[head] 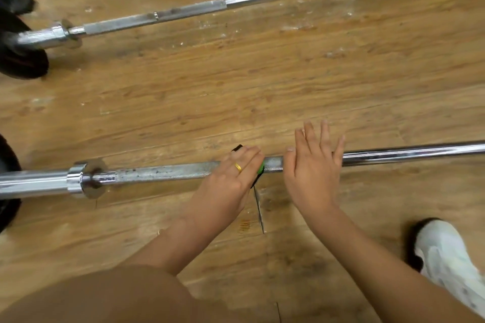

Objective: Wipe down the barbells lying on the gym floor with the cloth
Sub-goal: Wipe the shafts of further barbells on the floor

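Left hand (231, 178) over cloth (260, 169) on barbell (162, 173)

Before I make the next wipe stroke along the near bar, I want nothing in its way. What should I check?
1. Cloth on the near bar: ok, it is under the left hand.
2. Right hand out of the cloth's path: not ok, it is open over the bar just right of the cloth.
3. Near bar left of the cloth clean: not ok, it looks spotted.
4. Shoe clear of the bar: ok, it is apart from it.
5. Far bar already wiped: cannot tell.
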`<action>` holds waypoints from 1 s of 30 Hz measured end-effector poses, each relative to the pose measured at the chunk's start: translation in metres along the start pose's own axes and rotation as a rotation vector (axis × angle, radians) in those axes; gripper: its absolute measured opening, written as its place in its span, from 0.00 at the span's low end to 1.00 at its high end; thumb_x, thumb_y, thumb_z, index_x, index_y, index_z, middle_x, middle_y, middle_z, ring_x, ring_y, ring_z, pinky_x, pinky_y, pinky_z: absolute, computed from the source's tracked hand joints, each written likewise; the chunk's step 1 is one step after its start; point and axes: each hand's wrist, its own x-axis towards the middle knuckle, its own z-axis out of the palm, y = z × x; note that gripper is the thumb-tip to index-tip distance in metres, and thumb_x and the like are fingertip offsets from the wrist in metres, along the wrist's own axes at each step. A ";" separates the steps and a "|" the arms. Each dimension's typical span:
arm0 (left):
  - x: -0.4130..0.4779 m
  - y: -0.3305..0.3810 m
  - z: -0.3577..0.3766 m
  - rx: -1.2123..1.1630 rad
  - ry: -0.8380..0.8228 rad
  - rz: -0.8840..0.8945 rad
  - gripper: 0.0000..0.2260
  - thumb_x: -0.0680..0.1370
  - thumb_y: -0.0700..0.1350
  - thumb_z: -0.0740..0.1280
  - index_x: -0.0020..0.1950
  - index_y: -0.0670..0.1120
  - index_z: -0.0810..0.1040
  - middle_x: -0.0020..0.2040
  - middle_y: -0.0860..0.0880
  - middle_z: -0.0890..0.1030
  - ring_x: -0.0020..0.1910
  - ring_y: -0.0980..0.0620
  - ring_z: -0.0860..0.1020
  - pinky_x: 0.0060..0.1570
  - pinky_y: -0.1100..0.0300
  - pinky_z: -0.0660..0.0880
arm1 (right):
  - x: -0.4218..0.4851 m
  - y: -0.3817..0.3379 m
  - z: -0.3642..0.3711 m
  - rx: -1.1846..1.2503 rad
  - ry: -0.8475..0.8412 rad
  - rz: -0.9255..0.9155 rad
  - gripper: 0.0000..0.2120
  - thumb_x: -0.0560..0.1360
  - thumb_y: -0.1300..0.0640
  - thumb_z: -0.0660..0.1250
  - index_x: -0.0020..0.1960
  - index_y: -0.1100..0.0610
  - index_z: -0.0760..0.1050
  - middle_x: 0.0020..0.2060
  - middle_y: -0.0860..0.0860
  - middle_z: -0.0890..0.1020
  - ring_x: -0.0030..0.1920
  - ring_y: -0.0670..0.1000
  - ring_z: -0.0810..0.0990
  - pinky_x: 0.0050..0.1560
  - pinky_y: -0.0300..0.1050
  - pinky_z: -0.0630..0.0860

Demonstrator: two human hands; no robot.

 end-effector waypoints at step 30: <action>-0.012 0.025 0.008 0.031 0.106 -0.075 0.35 0.66 0.25 0.72 0.73 0.37 0.70 0.71 0.40 0.73 0.74 0.43 0.64 0.73 0.47 0.62 | -0.042 -0.002 0.014 0.138 0.130 0.008 0.26 0.84 0.50 0.47 0.77 0.61 0.64 0.76 0.56 0.67 0.79 0.55 0.56 0.79 0.56 0.47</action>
